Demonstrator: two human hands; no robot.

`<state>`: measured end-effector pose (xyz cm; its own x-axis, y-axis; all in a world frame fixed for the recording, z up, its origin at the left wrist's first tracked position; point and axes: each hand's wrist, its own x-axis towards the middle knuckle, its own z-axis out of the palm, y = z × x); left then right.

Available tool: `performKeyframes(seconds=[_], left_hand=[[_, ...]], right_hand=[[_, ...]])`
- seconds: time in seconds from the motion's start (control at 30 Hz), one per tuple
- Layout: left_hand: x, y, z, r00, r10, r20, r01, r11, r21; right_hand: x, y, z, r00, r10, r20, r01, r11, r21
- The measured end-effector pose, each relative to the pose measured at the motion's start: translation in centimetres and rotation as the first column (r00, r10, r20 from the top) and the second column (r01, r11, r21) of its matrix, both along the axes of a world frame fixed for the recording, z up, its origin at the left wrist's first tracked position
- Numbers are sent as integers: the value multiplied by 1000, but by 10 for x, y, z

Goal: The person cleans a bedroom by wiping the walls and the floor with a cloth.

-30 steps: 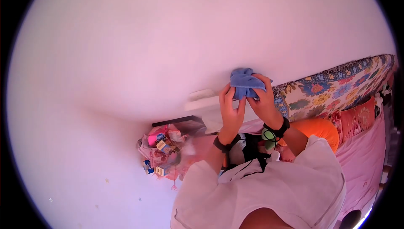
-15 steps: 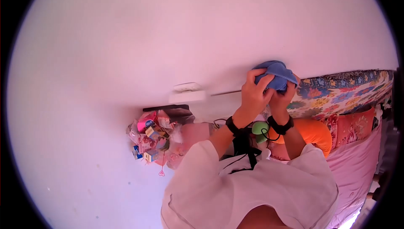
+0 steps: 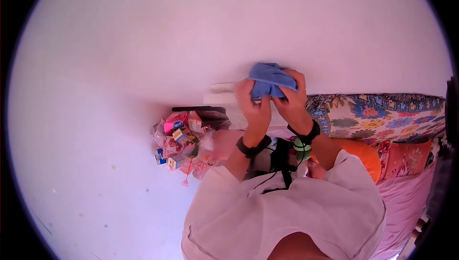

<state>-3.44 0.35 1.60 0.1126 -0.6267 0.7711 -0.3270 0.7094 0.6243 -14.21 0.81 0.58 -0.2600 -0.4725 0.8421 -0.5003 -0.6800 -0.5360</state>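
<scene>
A folded, bunched blue cloth (image 3: 271,79) is held up between my two hands, close to or against the pale wall; whether it touches cannot be made out. My left hand (image 3: 251,103) has its fingers curled round the cloth's left side and lower edge. Gripping the right side is my right hand (image 3: 294,95), its fingers bent over the edge. Both wrists wear black bands, and a black cord hangs between my forearms. Parts of the fingertips are hidden behind the cloth.
A white ledge-like piece (image 3: 221,98) is just left of my hands. Below it sits a bagged heap of small boxes and packets (image 3: 184,138). To the right are a floral cover (image 3: 377,116), an orange cushion (image 3: 356,152) and a pink sheet (image 3: 406,193).
Both hands have moved left with the blue cloth, from near the floral cover's end toward the white ledge-like piece. The cloth now looks more spread out. My view has shifted slightly.
</scene>
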Motion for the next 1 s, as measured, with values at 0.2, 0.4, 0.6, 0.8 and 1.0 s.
performKeyframes(seconds=[0.2, 0.4, 0.6, 0.8, 1.0], left_hand=[[-46, -6, 62, 992, -90, 91, 104, 983, -152], [-103, 8, 51, 927, -357, 118, 364, 930, -43], [-83, 7, -55, 949, -316, -5, 316, 947, 66], [-35, 8, -120, 944, -224, -244, 290, 913, 286], [4, 18, -132, 952, -39, -304, 226, 760, 610]], right_hand=[[-49, 17, 62, 975, -220, 7, 220, 975, -28], [-88, 27, 9, 888, -276, 367, 300, 954, -10], [-71, 44, -52, 918, -396, 1, 391, 908, 150], [-27, 45, -77, 958, -227, -174, 276, 894, 353], [6, 42, -78, 948, -54, -314, 249, 741, 623]])
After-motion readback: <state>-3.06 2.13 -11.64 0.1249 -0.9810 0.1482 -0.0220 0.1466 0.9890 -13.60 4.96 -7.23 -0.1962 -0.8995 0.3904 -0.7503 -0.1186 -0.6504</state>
